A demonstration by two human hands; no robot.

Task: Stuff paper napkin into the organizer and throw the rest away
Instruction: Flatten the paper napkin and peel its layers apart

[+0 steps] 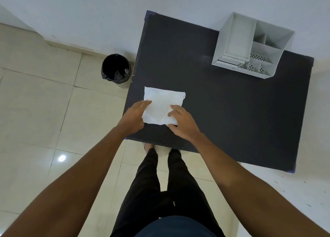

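A white paper napkin point(161, 103), a flat stack, lies near the left front of the dark table point(232, 111). My left hand point(134, 116) rests against its left edge, with the fingers touching its near left corner. My right hand point(182, 121) lies on its near right corner, fingers curled over the edge. The napkin is still flat on the table. A white organizer point(235, 40) with several open compartments stands at the table's far right corner, well away from both hands.
A round bin point(116, 69) with a black liner stands on the tiled floor just left of the table's far left side. A white wall runs behind the table. My legs stand at the table's near edge.
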